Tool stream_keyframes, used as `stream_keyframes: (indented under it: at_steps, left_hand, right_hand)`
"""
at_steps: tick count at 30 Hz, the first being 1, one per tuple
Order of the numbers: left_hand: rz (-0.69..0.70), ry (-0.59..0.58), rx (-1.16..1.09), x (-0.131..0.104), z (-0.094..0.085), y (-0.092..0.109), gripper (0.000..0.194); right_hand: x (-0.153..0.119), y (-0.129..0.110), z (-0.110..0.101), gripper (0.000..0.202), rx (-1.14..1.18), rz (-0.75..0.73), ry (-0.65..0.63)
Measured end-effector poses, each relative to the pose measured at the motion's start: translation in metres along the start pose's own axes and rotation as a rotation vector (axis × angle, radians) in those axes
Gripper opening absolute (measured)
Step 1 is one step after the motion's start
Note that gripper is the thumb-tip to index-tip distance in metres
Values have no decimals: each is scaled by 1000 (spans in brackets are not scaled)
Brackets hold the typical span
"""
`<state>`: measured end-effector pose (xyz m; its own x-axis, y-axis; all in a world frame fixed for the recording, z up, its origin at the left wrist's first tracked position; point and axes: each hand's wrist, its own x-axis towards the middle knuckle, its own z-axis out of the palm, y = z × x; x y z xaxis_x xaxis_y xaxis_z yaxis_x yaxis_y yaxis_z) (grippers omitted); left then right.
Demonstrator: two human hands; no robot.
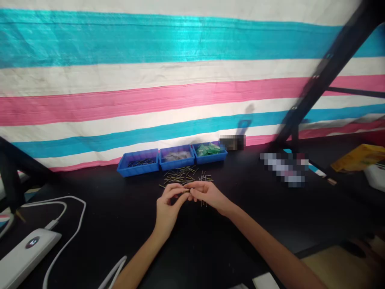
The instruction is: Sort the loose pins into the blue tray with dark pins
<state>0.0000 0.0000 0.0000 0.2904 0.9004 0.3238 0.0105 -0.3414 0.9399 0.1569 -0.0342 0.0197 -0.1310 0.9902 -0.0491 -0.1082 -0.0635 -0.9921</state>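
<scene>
Over the black tabletop (105, 224), the bare left hand (166, 209) and right hand (214, 197) meet just short of loose thin brass-coloured rods (181, 173) — fingertips pinched closed on a small brass-coloured piece (187, 191), seemingly crosswise between them (neither hand clearly nearer).

Cannot read any word, brand or number with certainty. Glows in small pale characters, too blurred to make out, on the round dark display (32, 242) near the upper end of the white rectangular device with rounded corners (28, 261), flat on the black counter (105, 224) at the left. Blurred into coarse squares, so unreadable, across the pale flat packet (282, 168) at the right and the dark blocky object (232, 142) beside the blue plastic bins (138, 163).
</scene>
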Motion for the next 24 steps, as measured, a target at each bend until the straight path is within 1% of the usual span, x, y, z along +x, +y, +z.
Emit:
stream_keyframes:
  at_steps: [3,5,8,10,13,16,18,21,24]
  left_hand:
    - [11,61,15,2,-3,-1,9]
    - [22,68,44,3,-4,0,8]
    - [62,67,119,4,-4,3,9]
    - [95,63,169,4,-4,4,9]
    - [145,11,253,2,-4,2,8]
    - [190,-73,330,1,-3,-1,8]
    - [204,-95,349,2,-4,-1,8]
    - [202,-68,332,5,-7,3,8]
    - [178,15,349,11,-13,6,11]
  right_hand:
    - [-2,-1,1,27,-47,2,-1]
    - [-2,-1,2,24,-70,-45,31]
    - [0,2,2,25,-118,-136,120]
    - [2,4,2,25,-160,-162,199]
    - [3,7,4,22,-224,-214,281]
    - [3,9,7,17,-312,-317,283]
    - [4,10,6,15,-350,-349,300]
    - [6,12,3,17,-386,-330,346]
    - [7,13,-2,18,-470,-309,339]
